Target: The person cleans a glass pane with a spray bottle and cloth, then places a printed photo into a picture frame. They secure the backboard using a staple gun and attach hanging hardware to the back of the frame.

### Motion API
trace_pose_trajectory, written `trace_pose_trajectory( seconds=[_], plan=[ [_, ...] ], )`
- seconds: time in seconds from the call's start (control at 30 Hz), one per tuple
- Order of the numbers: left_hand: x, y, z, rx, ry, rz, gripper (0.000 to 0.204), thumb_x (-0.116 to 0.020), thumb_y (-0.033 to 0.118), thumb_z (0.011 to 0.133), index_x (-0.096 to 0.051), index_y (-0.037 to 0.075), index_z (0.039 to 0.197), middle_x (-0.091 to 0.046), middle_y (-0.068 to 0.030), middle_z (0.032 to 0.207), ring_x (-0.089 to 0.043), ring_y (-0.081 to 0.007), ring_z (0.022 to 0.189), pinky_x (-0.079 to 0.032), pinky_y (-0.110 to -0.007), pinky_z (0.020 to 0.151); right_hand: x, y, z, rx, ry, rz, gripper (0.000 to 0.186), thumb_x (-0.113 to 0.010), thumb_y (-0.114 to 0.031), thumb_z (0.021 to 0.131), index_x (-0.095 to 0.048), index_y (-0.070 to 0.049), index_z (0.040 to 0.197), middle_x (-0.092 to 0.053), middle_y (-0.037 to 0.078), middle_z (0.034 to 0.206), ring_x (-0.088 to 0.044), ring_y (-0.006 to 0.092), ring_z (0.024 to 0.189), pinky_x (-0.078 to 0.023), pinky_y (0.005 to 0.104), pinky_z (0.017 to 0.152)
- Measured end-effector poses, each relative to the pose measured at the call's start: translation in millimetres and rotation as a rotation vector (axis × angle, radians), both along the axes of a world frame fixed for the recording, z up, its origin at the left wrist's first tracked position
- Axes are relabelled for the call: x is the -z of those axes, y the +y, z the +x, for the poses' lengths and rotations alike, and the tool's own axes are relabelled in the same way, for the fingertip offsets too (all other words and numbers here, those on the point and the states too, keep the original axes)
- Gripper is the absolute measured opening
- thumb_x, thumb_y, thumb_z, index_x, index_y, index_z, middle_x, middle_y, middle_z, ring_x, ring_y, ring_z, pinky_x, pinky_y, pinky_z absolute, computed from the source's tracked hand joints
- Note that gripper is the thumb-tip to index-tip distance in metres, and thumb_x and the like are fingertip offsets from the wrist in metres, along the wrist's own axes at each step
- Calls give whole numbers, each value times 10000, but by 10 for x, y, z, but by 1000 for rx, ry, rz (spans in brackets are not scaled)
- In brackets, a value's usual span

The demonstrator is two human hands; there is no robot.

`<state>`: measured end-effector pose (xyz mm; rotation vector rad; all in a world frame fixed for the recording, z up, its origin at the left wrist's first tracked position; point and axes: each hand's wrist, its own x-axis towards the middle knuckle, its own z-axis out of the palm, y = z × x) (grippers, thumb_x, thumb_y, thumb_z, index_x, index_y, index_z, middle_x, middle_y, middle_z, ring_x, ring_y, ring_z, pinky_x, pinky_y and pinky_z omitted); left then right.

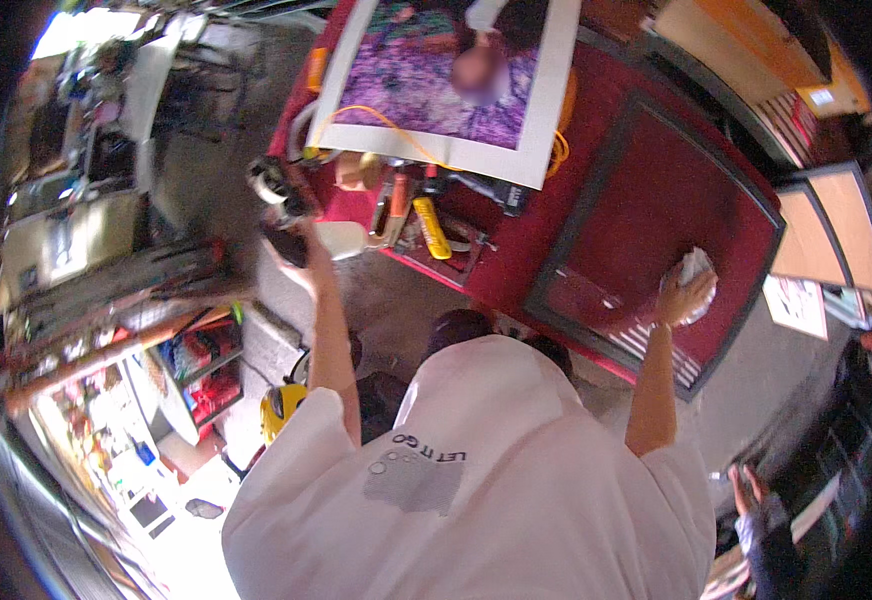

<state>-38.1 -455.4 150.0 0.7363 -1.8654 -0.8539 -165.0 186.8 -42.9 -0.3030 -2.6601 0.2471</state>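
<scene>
My right hand (692,296) presses a crumpled white wipe (695,262), paper or cloth, against a clear pane (656,200). The pane has a dark border, and red shows through it; pale stripes reflect near its lower edge. Far to the left, my left hand (298,262) is closed around a dark object (284,238) that I cannot make out. Right beside that hand is a whitish, bottle-like thing (342,240); whether it joins the dark object is unclear. A dark tool with a pale round part (274,186) lies just beyond the left hand.
A red-covered table (516,250) bears a large white-bordered print (546,130), an orange cord (558,152), a yellow-handled tool (432,228) and other hand tools. Wooden panels (821,225) stand at the right. Another person's arm (756,515) shows lower right. Shelving stands at the left.
</scene>
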Motion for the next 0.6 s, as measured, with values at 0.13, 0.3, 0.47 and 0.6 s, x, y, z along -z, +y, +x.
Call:
trace_pose_trajectory(
  seconds=[0.13, 0.3, 0.47, 0.6],
  plan=[
    [509, -531, -54, -96, 18, 3, 430, -745, 83, 855, -567, -11, 1235, -646, -85, 1049, -586, -184, 885, -506, -327, 783, 74, -175, -108, 151, 0, -177, 569, -628, -99, 868, -475, -12, 1410, -528, 162, 1403, -486, 315, 1305, -340, 412, 1147],
    [526, -521, -384, -153, -88, 64, 366, -710, 175, 920, -606, -25, 1209, -731, -134, 906, -679, -221, 753, -563, -398, 737, -539, -1451, 856, -747, -628, -61, 694, -640, -40, 771, -462, -84, 1440, -422, 165, 1513, -355, 346, 1419, -204, 476, 1201],
    [783, -738, -288, -104, -105, 94, 268, -751, 239, 893, -690, -15, 956, -717, -119, 906, -675, -219, 833, -551, -382, 767, -662, -662, 956, -380, -449, -617, 648, -592, -39, 816, -453, -83, 1448, -477, 146, 1473, -437, 355, 1359, -278, 483, 1171],
    [786, -820, -383, 18, -3, 237, 416, -819, 264, 824, -602, 18, 1080, -659, -118, 1100, -663, -242, 914, -558, -408, 812, -405, 380, 44, 171, -89, -9, 583, -561, -18, 843, -485, -80, 1418, -538, 148, 1405, -483, 359, 1314, -353, 443, 1123]
  ],
)
